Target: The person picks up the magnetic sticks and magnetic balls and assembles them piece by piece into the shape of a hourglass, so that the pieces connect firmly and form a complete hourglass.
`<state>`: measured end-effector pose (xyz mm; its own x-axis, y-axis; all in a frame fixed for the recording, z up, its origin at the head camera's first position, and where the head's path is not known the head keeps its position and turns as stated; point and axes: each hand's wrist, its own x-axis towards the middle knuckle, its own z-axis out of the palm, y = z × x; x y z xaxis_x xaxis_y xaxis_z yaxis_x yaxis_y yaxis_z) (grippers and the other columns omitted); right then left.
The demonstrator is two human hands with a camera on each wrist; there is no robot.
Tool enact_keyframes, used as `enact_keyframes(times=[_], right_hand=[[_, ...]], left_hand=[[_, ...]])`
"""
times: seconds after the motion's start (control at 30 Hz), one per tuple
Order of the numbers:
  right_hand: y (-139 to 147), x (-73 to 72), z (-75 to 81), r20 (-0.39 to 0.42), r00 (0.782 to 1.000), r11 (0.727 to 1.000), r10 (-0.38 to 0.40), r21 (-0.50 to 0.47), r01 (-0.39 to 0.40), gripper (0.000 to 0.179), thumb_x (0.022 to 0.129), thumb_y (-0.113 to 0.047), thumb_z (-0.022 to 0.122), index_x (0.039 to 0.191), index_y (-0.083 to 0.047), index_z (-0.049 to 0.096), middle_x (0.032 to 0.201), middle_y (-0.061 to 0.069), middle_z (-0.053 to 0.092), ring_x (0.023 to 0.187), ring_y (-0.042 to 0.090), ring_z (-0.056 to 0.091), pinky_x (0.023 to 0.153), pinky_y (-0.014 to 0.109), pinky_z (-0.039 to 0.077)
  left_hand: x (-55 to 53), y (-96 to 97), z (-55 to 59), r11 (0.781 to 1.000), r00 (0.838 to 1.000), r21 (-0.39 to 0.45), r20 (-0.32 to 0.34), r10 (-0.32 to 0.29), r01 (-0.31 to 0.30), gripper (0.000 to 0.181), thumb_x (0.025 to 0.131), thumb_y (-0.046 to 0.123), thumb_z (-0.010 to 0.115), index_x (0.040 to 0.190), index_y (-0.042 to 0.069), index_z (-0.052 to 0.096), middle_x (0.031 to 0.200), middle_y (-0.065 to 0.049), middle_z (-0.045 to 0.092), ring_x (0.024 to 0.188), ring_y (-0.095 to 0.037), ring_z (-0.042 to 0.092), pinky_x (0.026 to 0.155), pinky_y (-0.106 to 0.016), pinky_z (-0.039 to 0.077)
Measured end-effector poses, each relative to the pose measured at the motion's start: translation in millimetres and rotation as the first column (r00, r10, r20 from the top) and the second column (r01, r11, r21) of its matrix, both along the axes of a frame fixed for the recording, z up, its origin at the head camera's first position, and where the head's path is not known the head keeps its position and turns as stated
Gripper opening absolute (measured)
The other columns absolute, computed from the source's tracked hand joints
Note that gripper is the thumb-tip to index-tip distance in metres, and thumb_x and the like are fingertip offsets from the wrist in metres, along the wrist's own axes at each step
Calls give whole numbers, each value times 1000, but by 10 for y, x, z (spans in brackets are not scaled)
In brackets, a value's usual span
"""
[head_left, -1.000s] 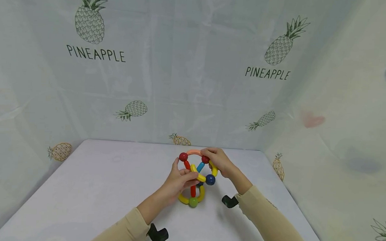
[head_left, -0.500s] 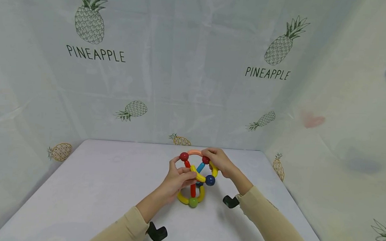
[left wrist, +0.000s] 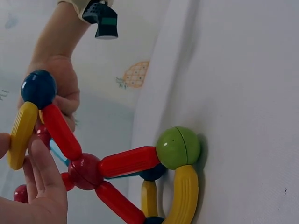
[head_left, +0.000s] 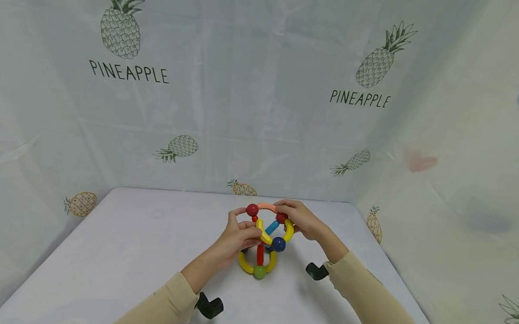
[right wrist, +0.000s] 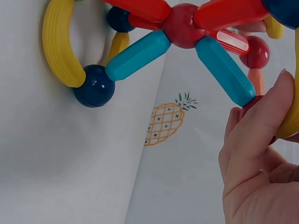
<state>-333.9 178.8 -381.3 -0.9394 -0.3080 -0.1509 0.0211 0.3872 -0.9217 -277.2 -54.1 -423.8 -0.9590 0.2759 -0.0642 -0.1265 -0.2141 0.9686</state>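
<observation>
A magnetic ball-and-rod structure stands on the white table; in the head view its green ball [head_left: 260, 272] sits at the base between yellow curved rods. Red and light-blue rods meet at a central red ball [left wrist: 86, 171]. My left hand [head_left: 235, 240] pinches a yellow curved rod [left wrist: 22, 133], one end of which meets a dark blue ball [left wrist: 39, 88]. Its index fingertip touches the upper left red ball [head_left: 252, 210]. My right hand [head_left: 302, 219] grips the upper right red ball [head_left: 282, 218], partly hidden by fingers. A salmon curved rod [head_left: 266, 206] spans these two balls.
The white table [head_left: 123, 252] reaches back to a hanging curtain [head_left: 252, 109] printed with pineapples. Black wrist-worn devices [head_left: 210, 306] jut from beneath both sleeves, close over the tabletop.
The structure's top has turned and shifted slightly right, while the front blue ball has moved a little left. My right hand has shifted right with it; the green base has stayed put.
</observation>
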Motion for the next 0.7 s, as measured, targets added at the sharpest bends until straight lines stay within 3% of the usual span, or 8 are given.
enact_keyframes(times=[0.37, 0.7], right_hand=[[28, 54, 1, 14, 1000, 1000, -13, -12, 13, 41, 107, -33, 59, 138, -6, 60, 102, 13, 63, 70, 22, 60, 60, 28, 59], [19, 93, 7, 26, 999, 999, 43, -20, -43, 45, 109, -38, 58, 141, -6, 58, 91, 9, 62, 60, 18, 55, 56, 23, 54]], left_hand=[[-67, -97, 63, 993, 996, -89, -38, -75, 72, 80, 97, 11, 70, 158, 17, 19, 128, -19, 64, 99, -24, 73, 96, -37, 61], [-168, -183, 81, 986, 996, -155, -47, -74, 66, 66, 99, 20, 66, 155, 15, 31, 127, -18, 65, 103, -27, 69, 105, -43, 57]])
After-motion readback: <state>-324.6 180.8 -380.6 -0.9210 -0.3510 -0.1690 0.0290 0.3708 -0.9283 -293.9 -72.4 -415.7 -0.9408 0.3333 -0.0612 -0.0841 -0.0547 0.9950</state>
